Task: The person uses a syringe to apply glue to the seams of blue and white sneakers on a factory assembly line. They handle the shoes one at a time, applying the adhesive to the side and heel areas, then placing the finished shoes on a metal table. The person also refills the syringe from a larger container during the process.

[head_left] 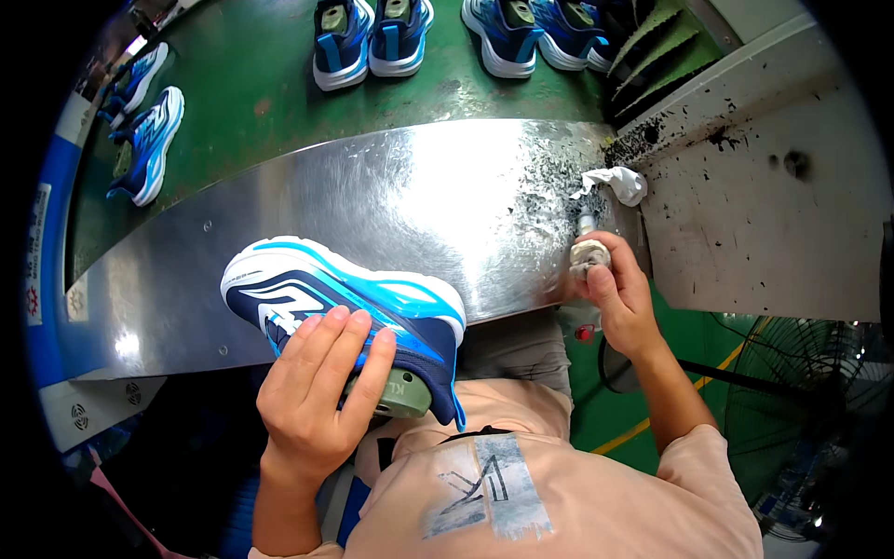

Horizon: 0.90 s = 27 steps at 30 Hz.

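Note:
A blue and white running shoe (400, 303) lies on its side in my left hand (317, 396), which has its fingers wrapped over the upper. The shoe's white toe points to the left, and its sole faces away from me. A green shoe last (400, 393) fills its opening. At the right end of the metal ledge, my right hand (626, 298) is closed round a small dirty off-white object with a metal tip (586, 224); its exact kind cannot be made out. Just beyond that tip sits a crumpled white cloth (624, 183).
A shiny metal ledge (354, 205), specked black at its right end, borders a green work surface (251, 102). Several matching shoes (399, 37) stand at the back, with more (154, 144) at the far left. A metal panel (764, 214) rises at right, above a black fan (801, 391).

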{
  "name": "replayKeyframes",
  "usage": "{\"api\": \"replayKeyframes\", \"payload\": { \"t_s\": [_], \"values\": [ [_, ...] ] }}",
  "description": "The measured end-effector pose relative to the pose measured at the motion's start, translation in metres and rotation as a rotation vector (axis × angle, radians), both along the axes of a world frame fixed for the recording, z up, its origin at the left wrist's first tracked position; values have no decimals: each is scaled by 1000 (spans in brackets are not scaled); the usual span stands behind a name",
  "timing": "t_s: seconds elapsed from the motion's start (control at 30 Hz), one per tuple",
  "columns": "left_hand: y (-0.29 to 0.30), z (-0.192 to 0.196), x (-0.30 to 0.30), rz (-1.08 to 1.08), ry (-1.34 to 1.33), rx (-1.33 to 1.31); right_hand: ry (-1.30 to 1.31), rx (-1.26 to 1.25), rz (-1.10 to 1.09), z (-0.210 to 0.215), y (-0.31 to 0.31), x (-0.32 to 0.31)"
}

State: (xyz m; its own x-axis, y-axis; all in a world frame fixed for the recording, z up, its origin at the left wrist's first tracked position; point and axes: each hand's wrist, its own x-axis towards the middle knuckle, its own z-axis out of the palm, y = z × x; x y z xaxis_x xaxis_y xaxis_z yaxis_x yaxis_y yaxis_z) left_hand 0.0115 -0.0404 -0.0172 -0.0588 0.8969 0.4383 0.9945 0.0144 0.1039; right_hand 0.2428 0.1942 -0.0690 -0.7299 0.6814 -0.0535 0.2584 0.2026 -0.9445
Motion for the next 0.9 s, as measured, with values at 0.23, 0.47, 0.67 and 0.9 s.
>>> {"api": "replayKeyframes", "payload": {
  "t_s": [0.23, 0.47, 0.67, 0.9],
  "values": [
    [13, 2, -6, -14, -64, 30, 88, -231, 63, 41, -19, -20],
    [-1, -12, -2, 8, -105, 94, 475, -861, 421, 93, -26, -107],
    [-16, -22, 4, 10, -103, 120, 66, -902, 436, 125, -62, -198],
    [-21, -36, 7, 3, -84, 174, -144, -871, 499, 108, -84, -251]
  ]
}}
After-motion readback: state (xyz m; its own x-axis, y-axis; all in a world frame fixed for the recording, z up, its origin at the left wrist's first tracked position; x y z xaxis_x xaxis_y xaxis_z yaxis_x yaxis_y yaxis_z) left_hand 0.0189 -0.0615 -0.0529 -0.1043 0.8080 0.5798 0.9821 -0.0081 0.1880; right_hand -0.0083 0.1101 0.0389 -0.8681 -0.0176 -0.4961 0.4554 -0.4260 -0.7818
